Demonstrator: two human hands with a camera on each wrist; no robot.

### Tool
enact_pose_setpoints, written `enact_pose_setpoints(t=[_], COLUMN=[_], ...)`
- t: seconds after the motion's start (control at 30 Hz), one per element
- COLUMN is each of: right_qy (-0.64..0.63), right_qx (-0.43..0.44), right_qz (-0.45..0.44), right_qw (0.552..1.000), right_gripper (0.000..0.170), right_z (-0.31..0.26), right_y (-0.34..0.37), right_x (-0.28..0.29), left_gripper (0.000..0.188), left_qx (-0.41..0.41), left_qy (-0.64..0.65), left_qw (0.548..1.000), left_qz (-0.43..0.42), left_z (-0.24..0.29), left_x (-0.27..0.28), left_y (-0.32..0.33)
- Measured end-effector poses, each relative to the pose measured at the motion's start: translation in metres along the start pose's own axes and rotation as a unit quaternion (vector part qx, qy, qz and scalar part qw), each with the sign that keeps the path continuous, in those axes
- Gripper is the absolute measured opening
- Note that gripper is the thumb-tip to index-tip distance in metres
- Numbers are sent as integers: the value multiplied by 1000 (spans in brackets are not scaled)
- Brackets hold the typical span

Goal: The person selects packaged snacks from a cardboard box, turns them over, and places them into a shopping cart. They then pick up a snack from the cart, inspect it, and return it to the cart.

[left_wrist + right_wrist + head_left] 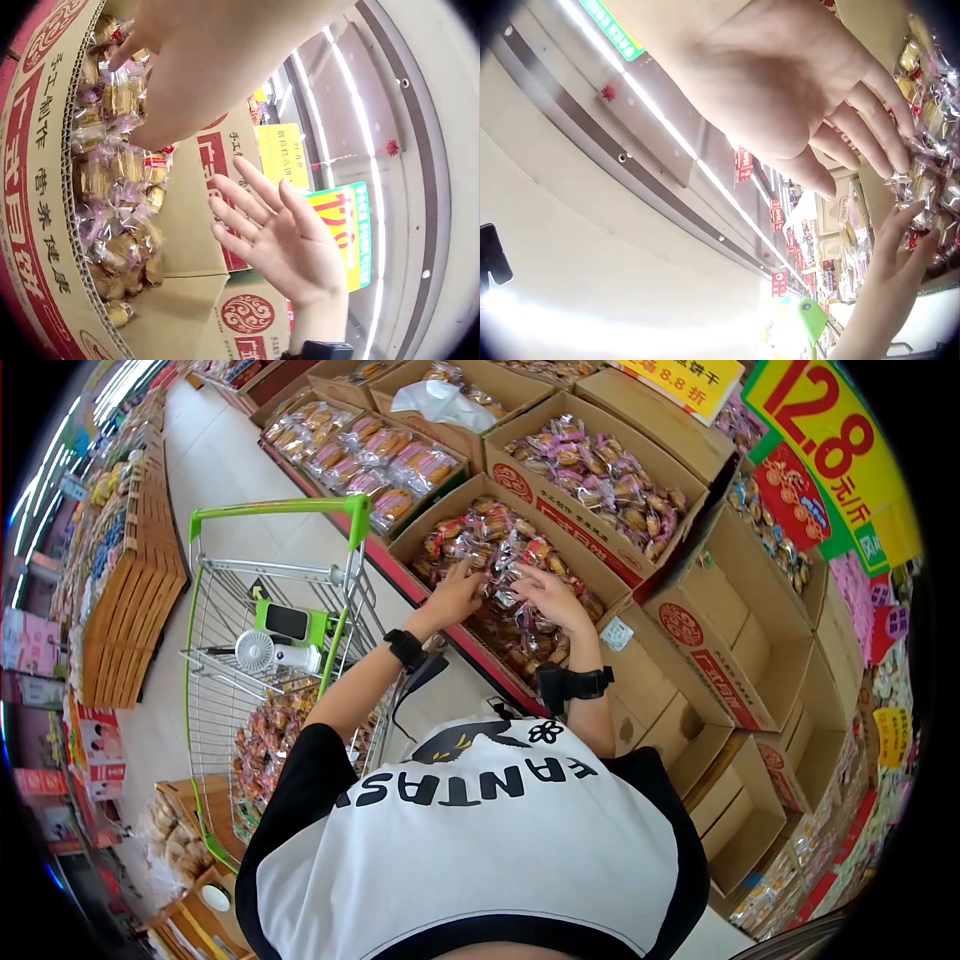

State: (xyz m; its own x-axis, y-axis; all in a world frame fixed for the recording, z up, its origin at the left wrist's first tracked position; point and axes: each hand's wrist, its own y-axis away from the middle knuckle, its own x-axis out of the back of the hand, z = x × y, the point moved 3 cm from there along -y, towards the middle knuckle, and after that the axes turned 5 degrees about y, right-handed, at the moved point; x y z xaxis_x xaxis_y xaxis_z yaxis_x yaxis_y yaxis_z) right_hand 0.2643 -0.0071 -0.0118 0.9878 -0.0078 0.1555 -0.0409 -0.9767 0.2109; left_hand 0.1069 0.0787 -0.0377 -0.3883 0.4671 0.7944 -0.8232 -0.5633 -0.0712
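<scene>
Wrapped pastries (pixel 510 622) in clear, red and purple packaging fill a cardboard box (pixel 610 582). My left hand (pixel 457 598) rests over the packets near the middle, fingers slightly bent and touching wrappers; in the right wrist view this hand (pixel 892 277) shows no packet clearly gripped. To its right, my right hand (pixel 552 600) lies over the same packets with fingers extended and apart. The left wrist view shows that right hand (pixel 289 244) palm on, holding nothing. Its fingertips reach the wrappers (pixel 930 180) in the right wrist view. The two hands do not touch.
A shopping cart (pixel 362 510) at left holds many packets, a phone (pixel 287 623) and a small fan (pixel 255 650). Another pastry box (pixel 600 485) stands behind, and empty cartons (pixel 740 620) to the right. A price sign (pixel 830 450) hangs at upper right.
</scene>
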Motion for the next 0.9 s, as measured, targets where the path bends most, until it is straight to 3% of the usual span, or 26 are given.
enact_pose_setpoints(t=[0.17, 0.33, 0.57, 0.77, 0.9], right_qy=[-17, -23, 1, -9, -14], right_qx=[-5, -6, -4, -8, -18], right_qz=[24, 22, 24, 19, 4], right_qw=[1000, 999, 1000, 1000, 1000], right_gripper=[45, 44, 41, 38, 37], right_z=[9, 8, 5, 10, 9], right_y=[3, 3, 2, 0, -1], right_x=[11, 11, 10, 8, 5], left_gripper=[27, 27, 30, 19, 18], left_qx=[-4, 21, 55, 11, 23], left_qy=[-155, -289, -269, -293, -188], left_qw=[988, 953, 954, 948, 972], left_qz=[-1, -91, -123, -126, -139], left_z=[-16, -46, -48, -48, -75], left_x=[-8, -16, -18, -12, -20], left_y=[-26, -48, -47, -45, -50])
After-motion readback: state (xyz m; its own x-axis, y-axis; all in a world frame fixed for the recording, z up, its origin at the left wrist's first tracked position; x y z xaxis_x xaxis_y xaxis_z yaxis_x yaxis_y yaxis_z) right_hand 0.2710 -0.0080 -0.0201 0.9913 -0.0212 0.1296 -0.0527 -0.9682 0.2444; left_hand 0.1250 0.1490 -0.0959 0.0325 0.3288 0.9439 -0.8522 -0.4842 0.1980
